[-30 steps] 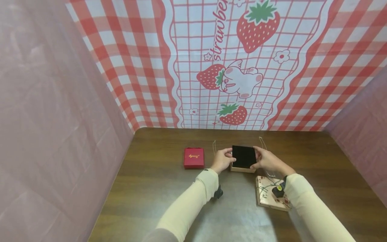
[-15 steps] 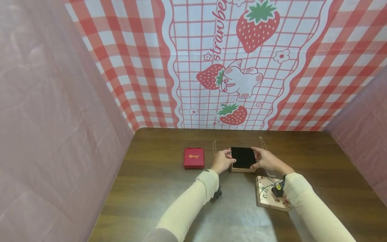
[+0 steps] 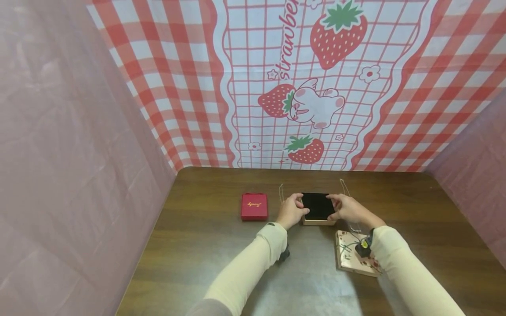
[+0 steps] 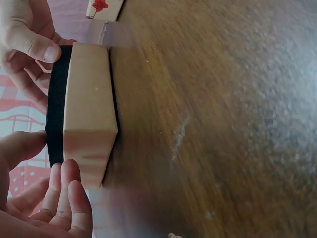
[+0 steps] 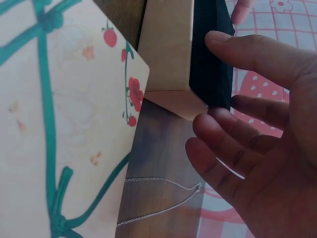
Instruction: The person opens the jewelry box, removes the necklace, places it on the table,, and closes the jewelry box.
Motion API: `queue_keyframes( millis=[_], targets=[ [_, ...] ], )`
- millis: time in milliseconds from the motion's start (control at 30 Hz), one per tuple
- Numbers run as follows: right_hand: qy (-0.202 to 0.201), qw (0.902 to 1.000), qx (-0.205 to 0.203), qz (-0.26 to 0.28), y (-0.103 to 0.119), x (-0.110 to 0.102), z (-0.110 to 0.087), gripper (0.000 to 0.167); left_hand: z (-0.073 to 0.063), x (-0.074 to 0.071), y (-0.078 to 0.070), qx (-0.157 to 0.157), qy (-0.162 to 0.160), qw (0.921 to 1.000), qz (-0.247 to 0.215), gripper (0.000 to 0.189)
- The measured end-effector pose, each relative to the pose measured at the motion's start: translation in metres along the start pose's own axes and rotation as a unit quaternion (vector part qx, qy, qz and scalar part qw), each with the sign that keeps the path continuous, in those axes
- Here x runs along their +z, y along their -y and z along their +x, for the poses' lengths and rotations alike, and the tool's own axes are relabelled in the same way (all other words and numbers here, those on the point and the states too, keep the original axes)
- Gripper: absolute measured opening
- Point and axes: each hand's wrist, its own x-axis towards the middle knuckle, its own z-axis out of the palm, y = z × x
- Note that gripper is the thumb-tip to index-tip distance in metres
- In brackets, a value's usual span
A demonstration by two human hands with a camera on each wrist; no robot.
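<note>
A black velvet pad (image 3: 318,205) sits in the top of a small beige box (image 3: 318,222), and part of its thickness stands above the walls in the left wrist view. My left hand (image 3: 290,211) pinches the pad's left side, with fingertips against the box (image 4: 90,94) wall too. On the opposite side my right hand (image 3: 348,208) pinches the pad, its thumb on the black side in the right wrist view. The box's lid (image 3: 349,254), printed with red flowers and a green cord, lies nearer to me, partly under my right wrist.
A closed red box (image 3: 254,207) with gold lettering stands to the left. One thin chain necklace (image 3: 281,193) lies beyond my left hand. Another chain necklace (image 3: 345,188) runs behind my right hand. A strawberry-print cloth (image 3: 304,109) hangs behind the wooden table (image 3: 205,237).
The pad has sunk slightly at its far edge and lies more squarely over the box. My right fingers have shifted a little along its far corner. The lid and red box stay put.
</note>
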Motion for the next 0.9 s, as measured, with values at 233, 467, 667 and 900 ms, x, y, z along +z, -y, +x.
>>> queue_keyframes(
  millis=[233, 467, 667, 900],
  targets=[
    [-0.012, 0.9992, -0.020, -0.032, 0.003, 0.000, -0.002, 0.064, 0.000, 0.001, -0.001, 0.019, 0.012, 0.9975, 0.067, 0.039],
    [-0.038, 0.9974, -0.027, -0.055, 0.005, 0.002, 0.000, 0.054, -0.002, 0.003, -0.003, 0.026, 0.013, 0.9922, 0.121, 0.040],
    [-0.049, 0.9970, -0.005, -0.059, 0.002, 0.011, 0.004, 0.053, -0.005, 0.006, -0.001, 0.044, 0.011, 0.9819, 0.184, 0.040],
    [-0.042, 0.9948, 0.016, -0.091, 0.002, 0.024, 0.003, 0.047, -0.010, 0.011, -0.003, 0.031, 0.037, 0.9649, 0.258, 0.038]
  ],
)
